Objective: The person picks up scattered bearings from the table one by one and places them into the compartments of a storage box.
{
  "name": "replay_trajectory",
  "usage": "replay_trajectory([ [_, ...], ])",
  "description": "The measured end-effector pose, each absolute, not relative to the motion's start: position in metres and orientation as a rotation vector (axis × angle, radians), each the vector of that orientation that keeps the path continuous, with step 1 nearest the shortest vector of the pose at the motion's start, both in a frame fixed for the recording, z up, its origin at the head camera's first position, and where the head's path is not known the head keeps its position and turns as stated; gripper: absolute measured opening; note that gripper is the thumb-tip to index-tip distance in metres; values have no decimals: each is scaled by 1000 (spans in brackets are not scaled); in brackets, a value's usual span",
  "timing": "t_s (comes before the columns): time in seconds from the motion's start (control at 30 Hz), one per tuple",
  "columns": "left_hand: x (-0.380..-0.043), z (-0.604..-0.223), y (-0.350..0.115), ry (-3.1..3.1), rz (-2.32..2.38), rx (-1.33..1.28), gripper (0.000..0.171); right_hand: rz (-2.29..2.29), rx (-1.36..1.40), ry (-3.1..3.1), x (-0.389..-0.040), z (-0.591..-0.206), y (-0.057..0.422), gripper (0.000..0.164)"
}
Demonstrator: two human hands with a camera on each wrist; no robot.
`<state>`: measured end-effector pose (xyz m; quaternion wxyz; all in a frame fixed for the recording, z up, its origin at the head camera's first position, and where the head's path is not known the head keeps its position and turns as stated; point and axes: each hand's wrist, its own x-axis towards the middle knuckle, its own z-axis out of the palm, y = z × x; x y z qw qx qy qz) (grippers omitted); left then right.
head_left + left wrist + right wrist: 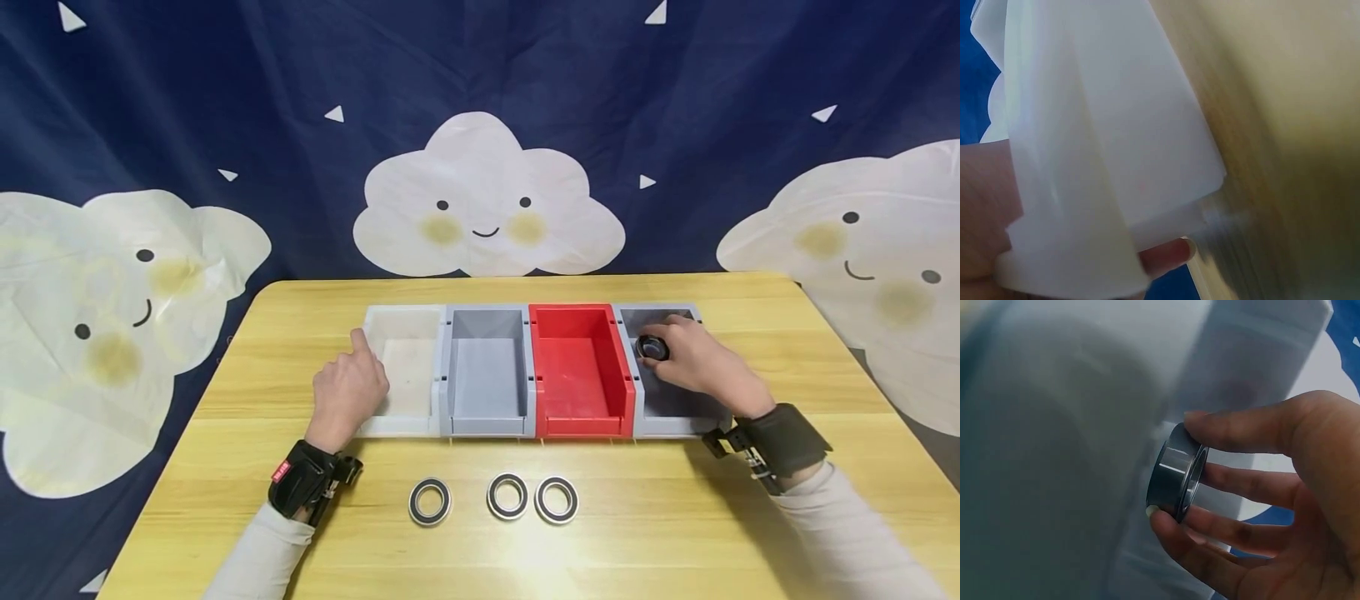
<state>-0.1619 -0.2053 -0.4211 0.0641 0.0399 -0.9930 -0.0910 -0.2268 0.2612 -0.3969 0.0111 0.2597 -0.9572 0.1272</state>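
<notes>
At the right end of the bin row, my right hand (705,362) pinches a metal ball bearing (1171,469) between thumb and fingertips. It holds the bearing over the dark grey interior of the end bin (671,402), with the ring tilted on edge in the right wrist view. On the other side, my left hand (348,387) grips the outer side of the white bin (397,427). A fingertip (1169,255) shows past that bin's wall in the left wrist view; the wall hides some of the fingers.
Between the end bins stand a grey-blue bin (487,427) and a red bin (585,427), joined in one row. Three more bearings lie flat in front: one at left (430,520), two close together, a middle bearing (507,515) and a right bearing (557,519). A cloud-patterned curtain (300,67) hangs behind.
</notes>
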Motion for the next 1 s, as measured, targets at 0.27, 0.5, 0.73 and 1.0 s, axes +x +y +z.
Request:
replay_trajectory([
  [0.27,-162,-422,-205,-3003,-286,123,29,397,801,-3025,-229,-405,259,38],
  [0.5,-162,-423,-205,-2999,-280,126,30,387,742,-3103,-230,-411,258,40],
  [0.73,-162,-422,-203,-2990,-284,112,29,359,699,-3158,-228,-413,257,44],
  [1.0,-162,-422,-204,-3016,-296,143,28,334,675,-3171,-227,-416,257,47],
])
